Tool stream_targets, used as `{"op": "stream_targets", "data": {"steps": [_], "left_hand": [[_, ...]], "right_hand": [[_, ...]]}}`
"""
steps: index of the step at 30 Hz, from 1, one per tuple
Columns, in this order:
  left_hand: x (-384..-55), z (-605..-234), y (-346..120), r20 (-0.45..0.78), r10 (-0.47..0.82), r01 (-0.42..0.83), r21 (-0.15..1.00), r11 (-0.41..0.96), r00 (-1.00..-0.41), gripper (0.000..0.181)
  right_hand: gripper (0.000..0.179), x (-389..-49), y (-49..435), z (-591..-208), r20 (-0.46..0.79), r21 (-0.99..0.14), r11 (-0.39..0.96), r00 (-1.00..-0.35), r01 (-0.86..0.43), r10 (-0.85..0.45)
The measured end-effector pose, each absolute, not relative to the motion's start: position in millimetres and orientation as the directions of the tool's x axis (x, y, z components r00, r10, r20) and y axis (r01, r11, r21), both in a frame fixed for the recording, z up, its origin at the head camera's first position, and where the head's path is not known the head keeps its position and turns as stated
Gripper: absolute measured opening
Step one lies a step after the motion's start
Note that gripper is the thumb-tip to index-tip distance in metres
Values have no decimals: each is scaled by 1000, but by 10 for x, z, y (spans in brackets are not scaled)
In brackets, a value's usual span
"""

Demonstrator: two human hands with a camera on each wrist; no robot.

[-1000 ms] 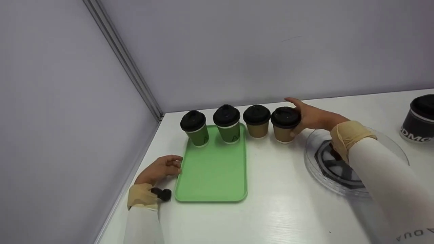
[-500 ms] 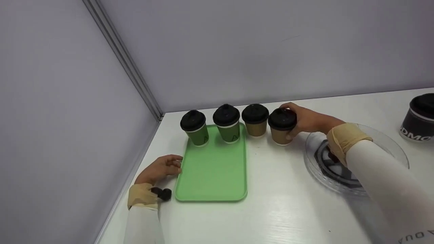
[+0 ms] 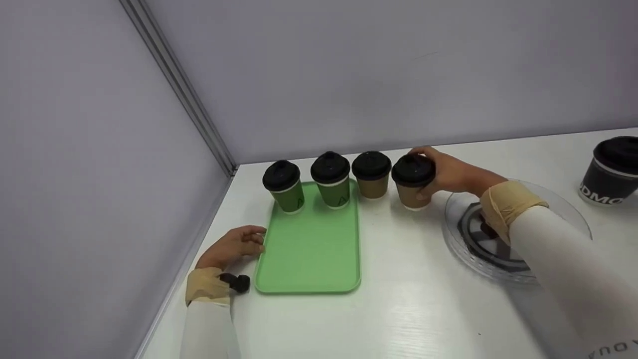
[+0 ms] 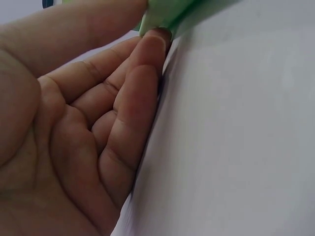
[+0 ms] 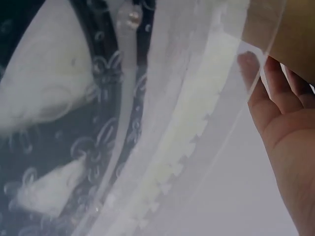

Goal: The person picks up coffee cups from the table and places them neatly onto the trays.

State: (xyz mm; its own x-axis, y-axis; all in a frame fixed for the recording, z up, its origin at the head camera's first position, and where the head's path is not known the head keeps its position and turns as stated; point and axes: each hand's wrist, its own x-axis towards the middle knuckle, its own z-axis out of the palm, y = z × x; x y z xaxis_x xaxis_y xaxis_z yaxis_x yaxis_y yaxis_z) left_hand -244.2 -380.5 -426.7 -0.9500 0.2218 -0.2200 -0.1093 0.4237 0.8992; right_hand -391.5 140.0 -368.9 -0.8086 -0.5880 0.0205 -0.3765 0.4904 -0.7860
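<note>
Brown, black-lidded and upright, a cup (image 3: 408,188) is being grasped by the right hand (image 3: 445,172), right of the green tray (image 3: 309,257), whose long axis is running near to far. The left hand (image 3: 235,247) is touching the tray's left rim; whether pinching, I cannot tell.

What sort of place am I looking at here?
Perhaps a staged booth rather than a real café: plain grey partitions border a white table with lidded cups and a green tray.

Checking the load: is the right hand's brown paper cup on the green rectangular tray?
No, the right hand holds the cup beyond the right edge of the tray.
</note>
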Motion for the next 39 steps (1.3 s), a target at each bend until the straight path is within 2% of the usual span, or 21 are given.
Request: {"op": "stream_targets", "data": {"steps": [9,22,39], "left_hand": [[-2534,-4242,-3822,-200,258,-73,900,429,-945,56],[-2552,-4286,-3853,-181,272,-46,898,437,-945,57],[-2572,-4271,-3780,-189,245,-59,887,457,-951,57]], "right_hand": [[99,-3856,1436,-3527,72,-781,474,-813,-406,-577],[103,-3570,1173,-3374,125,-764,459,-802,-454,-584],[105,-3190,663,-3540,220,-766,422,-814,-485,-537]]}}
